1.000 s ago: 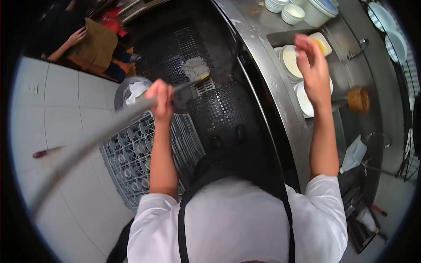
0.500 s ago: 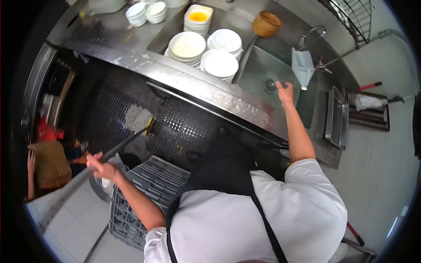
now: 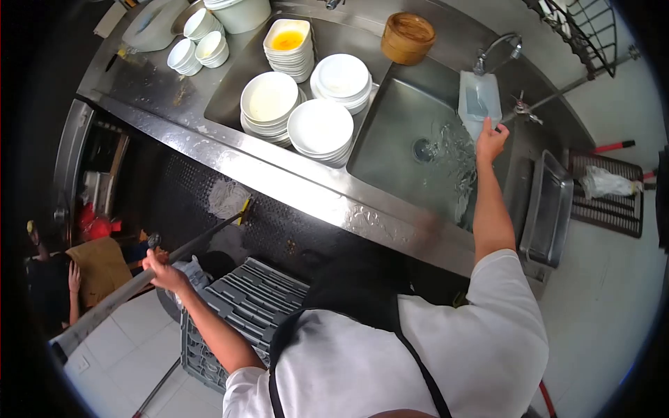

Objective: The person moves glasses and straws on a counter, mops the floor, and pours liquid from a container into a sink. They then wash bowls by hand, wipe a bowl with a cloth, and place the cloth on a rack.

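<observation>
My left hand (image 3: 166,272) is closed around the long pole of a mop (image 3: 118,296). The mop's white string head (image 3: 228,199) lies on the dark floor mat, beside a yellow clamp. Over the sink (image 3: 397,125), my right hand (image 3: 491,143) is closed on the narrow near end of a translucent plastic scoop (image 3: 479,97), which looks like a cut-off bottle. Its wide end lies toward the curved faucet (image 3: 514,47). Water ripples in the basin around the drain (image 3: 423,150).
Stacked white plates (image 3: 320,129), square bowls (image 3: 287,49) and a bamboo steamer (image 3: 408,38) stand left of the basin. A metal pan (image 3: 547,209) leans at right. Grey dish racks (image 3: 244,299) stand near my left arm. Another person's hand (image 3: 74,277) touches brown cardboard.
My right hand has moved from open above the basin to a grip on the scoop. Rippling water now shows in the sink. My left hand keeps hold of the mop pole.
</observation>
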Motion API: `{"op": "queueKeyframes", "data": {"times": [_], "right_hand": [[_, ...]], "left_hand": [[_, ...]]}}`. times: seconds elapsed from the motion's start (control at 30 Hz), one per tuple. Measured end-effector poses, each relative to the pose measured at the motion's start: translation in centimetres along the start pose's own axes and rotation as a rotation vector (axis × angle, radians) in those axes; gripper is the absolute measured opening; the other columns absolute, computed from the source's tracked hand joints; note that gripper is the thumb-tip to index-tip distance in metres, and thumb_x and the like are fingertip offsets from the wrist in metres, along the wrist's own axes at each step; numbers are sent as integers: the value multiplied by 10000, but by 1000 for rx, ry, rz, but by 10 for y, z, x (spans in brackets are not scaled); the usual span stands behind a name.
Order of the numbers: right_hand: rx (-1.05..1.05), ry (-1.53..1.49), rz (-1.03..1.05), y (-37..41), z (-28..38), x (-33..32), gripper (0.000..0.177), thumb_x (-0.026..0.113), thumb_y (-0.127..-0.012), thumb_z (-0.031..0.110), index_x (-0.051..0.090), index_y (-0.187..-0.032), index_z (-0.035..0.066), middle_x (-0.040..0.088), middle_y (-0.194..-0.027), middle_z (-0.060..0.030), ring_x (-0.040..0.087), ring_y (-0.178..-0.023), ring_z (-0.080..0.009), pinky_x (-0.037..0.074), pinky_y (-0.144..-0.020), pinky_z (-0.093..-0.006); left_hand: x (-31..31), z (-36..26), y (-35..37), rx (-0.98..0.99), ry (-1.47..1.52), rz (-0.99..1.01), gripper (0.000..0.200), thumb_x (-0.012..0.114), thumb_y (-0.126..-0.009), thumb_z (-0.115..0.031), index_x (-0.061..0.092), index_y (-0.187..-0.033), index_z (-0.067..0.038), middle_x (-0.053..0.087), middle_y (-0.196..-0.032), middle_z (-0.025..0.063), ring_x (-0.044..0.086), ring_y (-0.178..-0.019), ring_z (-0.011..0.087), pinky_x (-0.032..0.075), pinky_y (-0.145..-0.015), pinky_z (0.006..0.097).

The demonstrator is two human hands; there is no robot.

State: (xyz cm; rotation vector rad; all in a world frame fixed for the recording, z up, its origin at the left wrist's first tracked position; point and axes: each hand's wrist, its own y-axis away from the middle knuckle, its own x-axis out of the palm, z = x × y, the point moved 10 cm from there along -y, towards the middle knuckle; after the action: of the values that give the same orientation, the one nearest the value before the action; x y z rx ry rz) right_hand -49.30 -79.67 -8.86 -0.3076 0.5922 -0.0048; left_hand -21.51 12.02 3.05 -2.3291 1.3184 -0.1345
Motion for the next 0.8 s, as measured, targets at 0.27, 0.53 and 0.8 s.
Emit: {"op": "queueKeyframes", "data": {"times": [0.27, 0.53, 0.8], "right_hand": [[-7, -260, -110, 39, -72, 48, 693, 656, -879, 312, 257, -1335, -24, 607, -1062, -214, 620, -860, -278, 471, -778, -379], [-20, 114, -23, 34, -40, 25, 882, 667, -854, 249, 97, -1483, 10, 549, -1163, -283, 616, -887, -419, 483, -771, -463], [-509, 646, 421, 95, -24, 47, 866, 636, -860, 213, 88, -1528, 166, 639, -874, -241, 607, -820, -394, 463, -773, -443]], "left_hand": [[33, 7, 14, -35, 76, -31, 286, 558, -941, -146, 432, -692, -83, 416, -598, 2, 436, -561, 94, 440, -601, 272], [26, -7, 26, 19, -27, -77, 278, 560, -931, -142, 459, -681, -74, 446, -581, 18, 451, -559, 103, 458, -613, 284], [30, -3, 20, 9, 67, -120, 274, 608, -896, -135, 462, -674, -69, 452, -558, 2, 448, -501, 91, 423, -527, 253]]}}
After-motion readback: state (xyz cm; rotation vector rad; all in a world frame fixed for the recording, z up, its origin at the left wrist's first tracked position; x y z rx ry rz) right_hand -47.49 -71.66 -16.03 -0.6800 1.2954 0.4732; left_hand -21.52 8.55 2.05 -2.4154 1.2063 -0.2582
